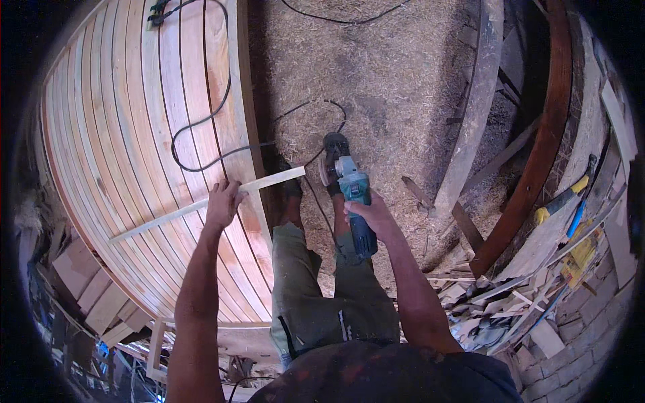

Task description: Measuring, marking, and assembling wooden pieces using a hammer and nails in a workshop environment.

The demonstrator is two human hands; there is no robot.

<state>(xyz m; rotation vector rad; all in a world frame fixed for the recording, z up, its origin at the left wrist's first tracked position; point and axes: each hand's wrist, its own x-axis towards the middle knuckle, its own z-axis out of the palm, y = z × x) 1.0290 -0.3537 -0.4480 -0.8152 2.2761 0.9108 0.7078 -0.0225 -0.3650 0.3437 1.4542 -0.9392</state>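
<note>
My left hand (224,203) grips a thin, pale wooden strip (158,222), holding it down across the slatted wooden panel (134,134). One end of the strip juts past the panel's right edge, over my legs. In my right hand (375,213) is a teal and black angle grinder (355,191), its fingers wrapped round the body. The grinder's disc (326,170) faces left, a short way to the right of the strip's end and apart from it. Whether the disc is spinning cannot be made out.
A black cord (228,87) loops over the panel and continues on the sawdust-covered floor (390,87). Long curved timbers (474,101) stand to the right. Beyond them lies a yellow-handled tool (564,199). Wood scraps (484,302) pile up at lower right, with more offcuts (94,289) at lower left.
</note>
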